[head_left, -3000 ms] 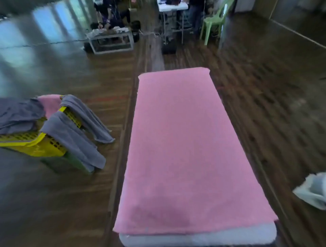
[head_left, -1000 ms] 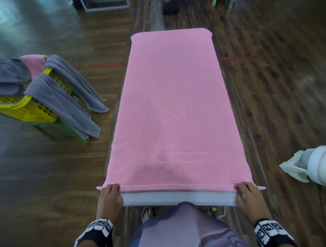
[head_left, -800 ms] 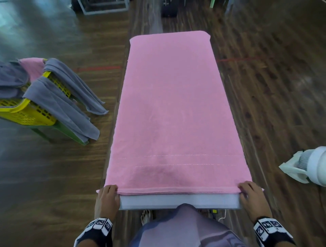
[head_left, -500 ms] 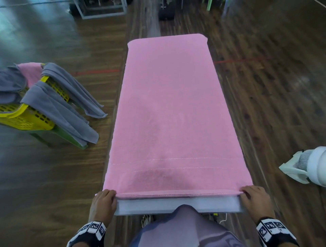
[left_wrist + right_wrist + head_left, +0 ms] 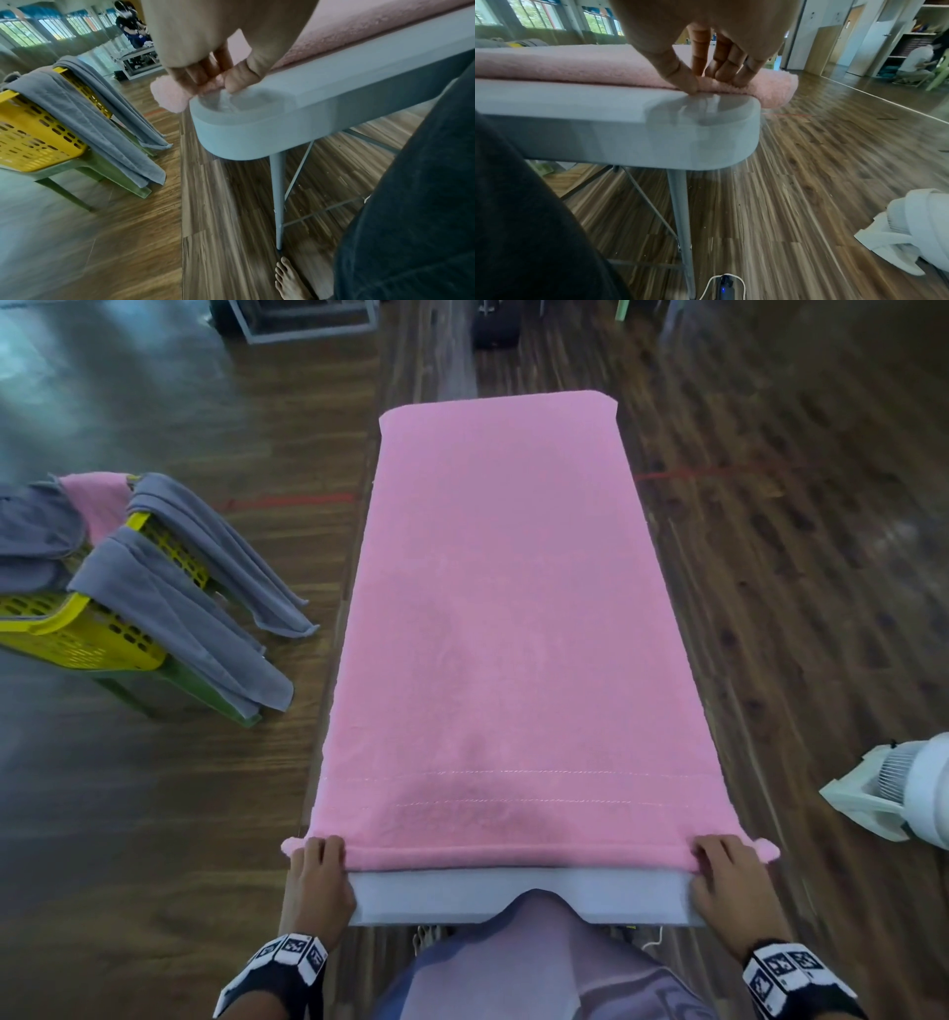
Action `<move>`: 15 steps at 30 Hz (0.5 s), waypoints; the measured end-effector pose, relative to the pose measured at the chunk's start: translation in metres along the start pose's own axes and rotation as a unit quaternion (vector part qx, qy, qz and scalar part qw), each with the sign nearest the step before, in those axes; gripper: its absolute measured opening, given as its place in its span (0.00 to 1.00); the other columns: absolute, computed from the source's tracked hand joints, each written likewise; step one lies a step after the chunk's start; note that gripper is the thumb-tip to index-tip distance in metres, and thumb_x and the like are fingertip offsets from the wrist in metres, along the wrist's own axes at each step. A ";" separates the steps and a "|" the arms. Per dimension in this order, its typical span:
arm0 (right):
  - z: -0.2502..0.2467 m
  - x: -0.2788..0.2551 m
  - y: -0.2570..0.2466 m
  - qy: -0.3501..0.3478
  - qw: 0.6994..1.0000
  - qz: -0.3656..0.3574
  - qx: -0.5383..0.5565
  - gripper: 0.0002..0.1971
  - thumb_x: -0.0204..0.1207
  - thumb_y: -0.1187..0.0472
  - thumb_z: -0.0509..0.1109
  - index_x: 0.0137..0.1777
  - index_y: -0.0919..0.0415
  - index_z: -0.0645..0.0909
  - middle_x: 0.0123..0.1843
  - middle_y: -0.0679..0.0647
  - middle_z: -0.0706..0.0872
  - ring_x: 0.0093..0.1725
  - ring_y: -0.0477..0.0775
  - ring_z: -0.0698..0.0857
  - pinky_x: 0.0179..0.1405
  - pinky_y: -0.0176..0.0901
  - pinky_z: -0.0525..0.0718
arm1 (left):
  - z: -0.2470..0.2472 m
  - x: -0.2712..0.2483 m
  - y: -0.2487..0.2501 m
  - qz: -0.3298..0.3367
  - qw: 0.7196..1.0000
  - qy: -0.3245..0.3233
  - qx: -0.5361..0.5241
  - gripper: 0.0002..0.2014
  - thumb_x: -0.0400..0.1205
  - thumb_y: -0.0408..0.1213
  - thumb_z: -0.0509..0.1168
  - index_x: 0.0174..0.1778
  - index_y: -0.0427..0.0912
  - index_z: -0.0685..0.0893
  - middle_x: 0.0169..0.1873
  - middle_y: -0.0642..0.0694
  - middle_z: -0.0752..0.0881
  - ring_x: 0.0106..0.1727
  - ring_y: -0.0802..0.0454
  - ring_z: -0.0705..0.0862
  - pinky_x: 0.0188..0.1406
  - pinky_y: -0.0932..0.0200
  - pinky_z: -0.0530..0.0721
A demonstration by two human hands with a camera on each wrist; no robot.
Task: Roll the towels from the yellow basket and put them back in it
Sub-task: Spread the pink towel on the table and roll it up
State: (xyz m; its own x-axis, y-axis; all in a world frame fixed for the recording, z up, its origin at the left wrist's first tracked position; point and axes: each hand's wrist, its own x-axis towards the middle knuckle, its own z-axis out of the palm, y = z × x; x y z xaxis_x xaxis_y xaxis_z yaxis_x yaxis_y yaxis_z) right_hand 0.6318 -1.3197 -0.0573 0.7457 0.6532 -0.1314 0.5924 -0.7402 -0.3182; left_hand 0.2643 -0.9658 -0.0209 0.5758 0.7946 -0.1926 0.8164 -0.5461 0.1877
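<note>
Head view: left hand, right hand pinch pink towel near corners, thumbs under hem.

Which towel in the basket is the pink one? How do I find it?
Look left of the long table to the yellow basket on the green stand. Grey towels hang over its rim. At its far edge, one small pink towel peeks out, the only pink there.

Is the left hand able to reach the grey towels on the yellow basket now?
Probably not at once. The left hand pinches the pink towel at the table corner, and the grey towels on the yellow basket lie apart across open floor; nothing blocks the way.
</note>
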 end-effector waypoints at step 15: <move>-0.018 0.007 -0.002 0.006 0.996 0.078 -0.053 0.10 0.62 0.66 0.79 0.42 0.52 0.87 0.42 0.50 0.89 0.44 0.58 0.83 0.51 0.54 0.72 | -0.010 0.012 -0.011 0.035 0.999 0.023 0.033 0.13 0.71 0.42 0.57 0.38 0.45 0.86 0.34 0.50 0.87 0.39 0.42 0.83 0.40 0.44 0.82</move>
State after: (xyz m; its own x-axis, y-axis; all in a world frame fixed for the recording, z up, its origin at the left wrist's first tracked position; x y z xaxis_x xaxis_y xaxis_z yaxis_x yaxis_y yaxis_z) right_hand 0.6419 -1.3163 -0.0403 0.8347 0.5270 -0.1599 0.4970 -0.8459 -0.1937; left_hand 0.2612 -0.9477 -0.0156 0.6309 0.7640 -0.1355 0.7756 -0.6164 0.1359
